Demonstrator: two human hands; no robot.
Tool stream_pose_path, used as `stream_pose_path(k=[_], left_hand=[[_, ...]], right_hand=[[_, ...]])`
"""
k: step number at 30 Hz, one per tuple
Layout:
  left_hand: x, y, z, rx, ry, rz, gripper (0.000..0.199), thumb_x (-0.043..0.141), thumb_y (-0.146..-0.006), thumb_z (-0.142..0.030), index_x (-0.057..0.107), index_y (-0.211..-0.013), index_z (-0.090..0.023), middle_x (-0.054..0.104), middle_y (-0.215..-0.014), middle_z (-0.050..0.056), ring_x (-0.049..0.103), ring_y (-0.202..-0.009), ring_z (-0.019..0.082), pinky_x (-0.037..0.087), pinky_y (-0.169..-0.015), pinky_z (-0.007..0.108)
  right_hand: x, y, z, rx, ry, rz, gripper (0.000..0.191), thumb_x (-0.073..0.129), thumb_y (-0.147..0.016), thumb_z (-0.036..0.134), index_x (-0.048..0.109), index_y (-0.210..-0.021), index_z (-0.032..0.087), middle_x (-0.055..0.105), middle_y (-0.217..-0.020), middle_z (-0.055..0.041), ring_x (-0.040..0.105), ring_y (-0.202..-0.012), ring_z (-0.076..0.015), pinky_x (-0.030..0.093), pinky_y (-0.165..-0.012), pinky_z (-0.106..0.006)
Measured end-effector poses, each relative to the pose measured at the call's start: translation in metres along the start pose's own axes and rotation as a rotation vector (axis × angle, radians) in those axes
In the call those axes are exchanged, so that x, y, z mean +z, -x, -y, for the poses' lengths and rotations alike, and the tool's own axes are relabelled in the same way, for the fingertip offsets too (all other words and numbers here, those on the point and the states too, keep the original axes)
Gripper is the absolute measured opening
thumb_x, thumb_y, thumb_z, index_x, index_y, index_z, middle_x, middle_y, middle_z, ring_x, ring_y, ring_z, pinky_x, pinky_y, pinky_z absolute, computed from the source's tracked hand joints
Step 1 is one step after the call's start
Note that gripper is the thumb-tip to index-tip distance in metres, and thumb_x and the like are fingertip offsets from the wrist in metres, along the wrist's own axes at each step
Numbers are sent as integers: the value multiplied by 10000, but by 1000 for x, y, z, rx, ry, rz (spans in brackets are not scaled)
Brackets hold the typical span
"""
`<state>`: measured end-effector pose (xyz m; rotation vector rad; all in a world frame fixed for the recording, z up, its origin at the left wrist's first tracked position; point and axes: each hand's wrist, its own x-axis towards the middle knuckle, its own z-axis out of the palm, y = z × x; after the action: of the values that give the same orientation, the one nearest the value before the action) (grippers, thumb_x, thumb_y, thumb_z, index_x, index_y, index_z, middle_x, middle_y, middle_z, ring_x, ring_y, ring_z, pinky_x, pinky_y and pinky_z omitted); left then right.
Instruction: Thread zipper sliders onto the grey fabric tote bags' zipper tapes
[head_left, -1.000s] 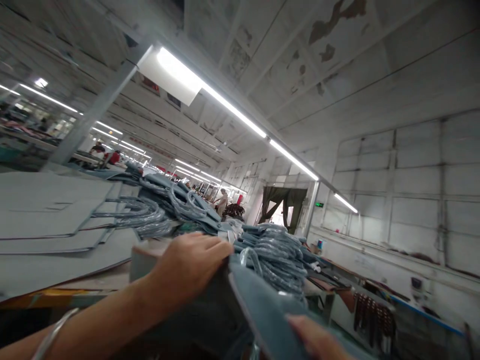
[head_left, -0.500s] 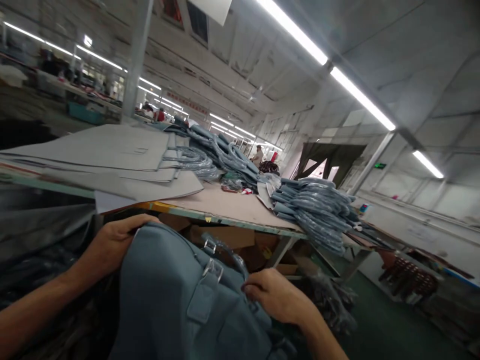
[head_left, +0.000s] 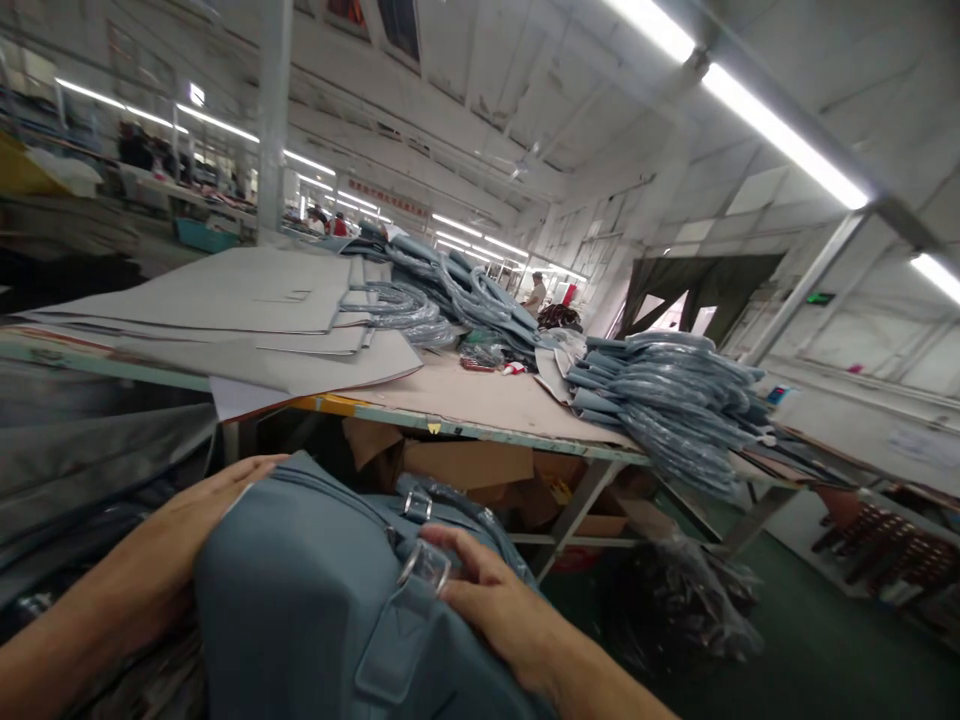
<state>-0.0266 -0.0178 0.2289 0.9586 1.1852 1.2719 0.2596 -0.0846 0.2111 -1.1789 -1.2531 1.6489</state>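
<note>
A blue-grey handbag (head_left: 300, 600) sits low in front of me, below the table's edge. My left hand (head_left: 176, 545) is pressed flat against its left side and holds it. On the bag's front my right hand (head_left: 487, 600) rests with the fingers curled at a metal buckle (head_left: 424, 562) on the strap. A second buckle (head_left: 416, 503) and a plastic-wrapped handle show just behind.
A long work table (head_left: 480, 425) runs ahead, with flat grey panels (head_left: 247, 300) at left and stacks of blue-grey handles (head_left: 667, 400) at right. Cardboard boxes (head_left: 465, 465) lie under it. A plastic-wrapped bundle (head_left: 675, 600) sits on the green floor. People work far off.
The view has tilted down from the ceiling. The bag has come down from table height to below the edge, and my right hand has slid onto the front buckle.
</note>
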Motion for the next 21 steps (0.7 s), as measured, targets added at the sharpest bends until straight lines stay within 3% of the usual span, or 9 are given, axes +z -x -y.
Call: stream_pose_path(k=[3,6,9,15,18,21], left_hand=[[10,12,-6,-19,155,5,1061,918,-347,-697,625,-1267,-256,734,-902,39,678,-719,220,601,-572,268],[16,16,-10,9,-33,120,996,929,-497,-651,538,-1372,-384,732,-986,-6,703,-741,203,609,-600,257],[16,19,-8,59,-234,221,1006,950,-557,-549,461,-1428,-426,720,-1109,-13,731,-865,225,627,-674,263],[19,27,-1,244,-317,217,989,902,-586,-597,457,-1451,-418,696,-1229,-17,732,-948,252,644,-701,266],[30,32,-3,368,-352,196,952,881,-604,-599,478,-1452,-444,675,-1290,-47,729,-975,240,640,-705,233],[44,40,-6,434,-285,171,1013,910,-542,-574,485,-1454,-466,675,-1289,-68,734,-962,250,651,-751,255]], right_hand=[[12,-11,9,30,-200,-40,871,894,-519,332,573,-1317,193,677,-766,32,572,-621,-114,379,-607,-232],[18,-21,14,91,-259,-136,941,931,-419,389,592,-1264,150,686,-716,18,597,-626,-132,429,-644,-256],[20,-21,12,86,-245,-177,997,950,-392,468,605,-1272,147,702,-723,4,620,-662,-146,468,-696,-283],[19,0,11,6,-317,-257,878,928,-421,336,644,-1234,159,695,-714,15,603,-612,-140,465,-641,-278],[10,19,30,-43,-288,-267,808,912,-478,339,651,-1224,168,705,-745,7,582,-591,-125,455,-626,-270],[-3,46,57,-181,-112,-311,675,896,-541,297,683,-1171,185,743,-840,-14,614,-673,-124,441,-667,-244]])
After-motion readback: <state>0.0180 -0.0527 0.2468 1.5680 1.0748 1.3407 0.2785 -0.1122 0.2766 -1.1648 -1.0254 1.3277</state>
